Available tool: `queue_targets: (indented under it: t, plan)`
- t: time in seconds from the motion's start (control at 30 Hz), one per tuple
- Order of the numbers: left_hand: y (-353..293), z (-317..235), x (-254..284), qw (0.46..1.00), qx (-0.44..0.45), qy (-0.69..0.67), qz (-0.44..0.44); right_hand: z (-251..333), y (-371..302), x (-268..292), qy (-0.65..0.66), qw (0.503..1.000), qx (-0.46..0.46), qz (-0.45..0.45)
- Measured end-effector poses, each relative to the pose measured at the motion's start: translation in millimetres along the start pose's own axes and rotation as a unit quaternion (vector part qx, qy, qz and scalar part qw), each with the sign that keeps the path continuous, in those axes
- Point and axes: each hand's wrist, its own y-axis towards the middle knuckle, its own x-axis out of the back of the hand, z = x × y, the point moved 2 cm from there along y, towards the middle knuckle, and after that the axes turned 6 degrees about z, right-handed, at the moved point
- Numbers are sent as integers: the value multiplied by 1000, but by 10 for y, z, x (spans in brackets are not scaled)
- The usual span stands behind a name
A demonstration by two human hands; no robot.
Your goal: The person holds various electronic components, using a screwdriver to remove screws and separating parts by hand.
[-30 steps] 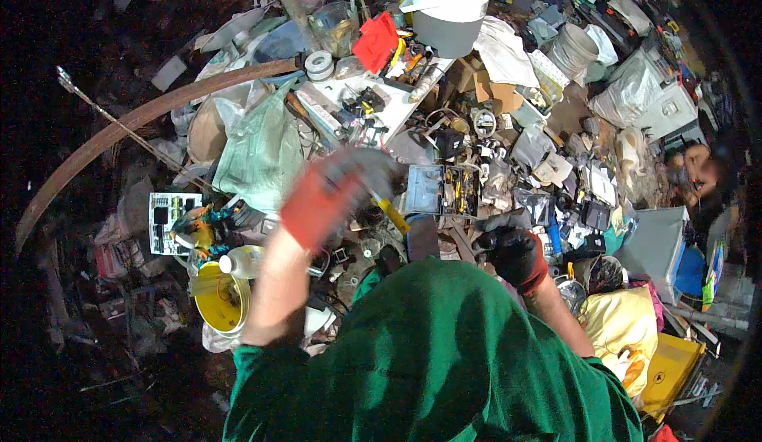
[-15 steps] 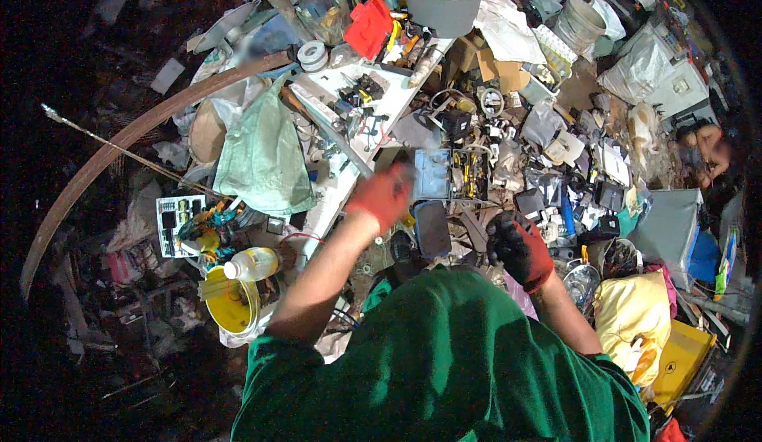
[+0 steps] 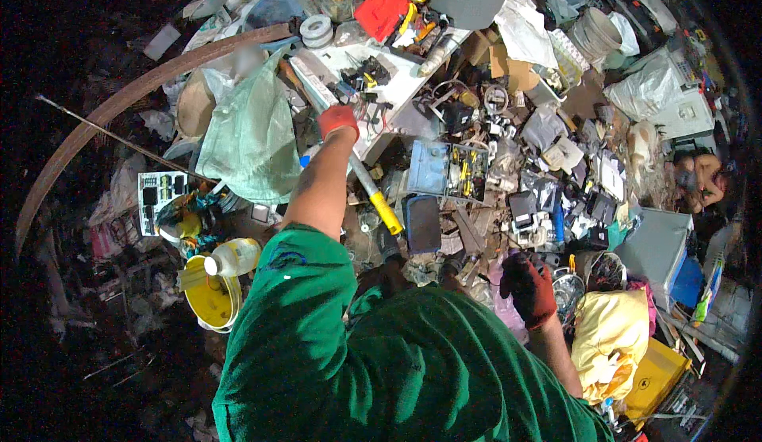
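My left hand (image 3: 340,122), in a red glove, is closed over a long grey pole (image 3: 367,178) with a yellow end (image 3: 386,213). The pole slants from the white board (image 3: 393,85) down toward me. My right hand (image 3: 529,290), in a red glove with a black palm, is held low with curled fingers, near a pink plastic bag (image 3: 508,303). Whatever it may hold is hidden by the dark glove. Between the hands lie a dark flat rectangular piece (image 3: 423,224) and an opened blue case (image 3: 429,168) beside a compartment of yellow-handled tools (image 3: 467,174).
Chargers, adapters and scrap pile up at the right. A green sack (image 3: 250,144), a yellow bucket (image 3: 213,295) and a plastic bottle (image 3: 234,258) are at my left. A white-and-grey tub (image 3: 468,1) stands at the back. A yellow sack (image 3: 611,331) is near my right arm.
My left hand has moved away from me and leftward along the pole, and the yellow end now shows. My right hand has come lower and closer to my body. The view has shifted slightly.
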Motion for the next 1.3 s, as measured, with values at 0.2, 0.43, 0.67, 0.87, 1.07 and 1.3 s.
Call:
queue_targets:
  t: [0.2,0.43,0.67,0.87,1.07,1.3]
  plan:
    - [105,655,296,945,27,-323,50,240,15,-6,-12,1000,19,-9]
    - [481,2175,686,567,-33,-822,53,393,121,-37,102,994,24,-6]
    - [-820,1716,2464,528,-200,-825,27,354,79,48,79,993,61,55]
    - [-1625,1462,2973,496,-300,-815,17,480,46,-23,64,988,110,91]
    - [-2312,1134,3107,467,-287,-836,34,810,-14,-76,-68,977,195,42]
    - [-2685,965,3047,424,-238,-874,30,1036,140,-22,-59,973,207,77]
